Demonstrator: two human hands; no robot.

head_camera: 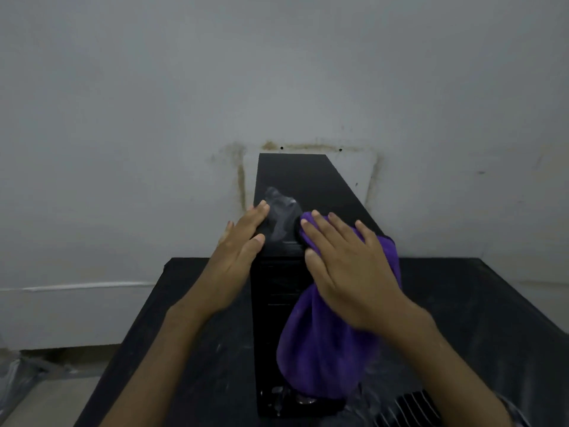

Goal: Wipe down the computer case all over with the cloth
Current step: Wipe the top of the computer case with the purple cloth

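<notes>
The cloth (335, 340) is solid purple, the computer case (295, 177) and counter (480, 309) black, the wall (154, 103) pale grey with brownish stains.

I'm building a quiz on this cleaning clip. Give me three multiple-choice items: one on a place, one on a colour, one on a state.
1. Where does the right hand press the cloth? A on the table; B on top of the computer case; C on the wall.
2. What colour is the cloth? A purple; B yellow; C white.
3. How is the left hand? A fisted; B gripping the cloth; C flat on the case.
B: the cloth lies under it on the case's top. A: plainly purple. C: straight fingers rest at the top's left edge.
</notes>
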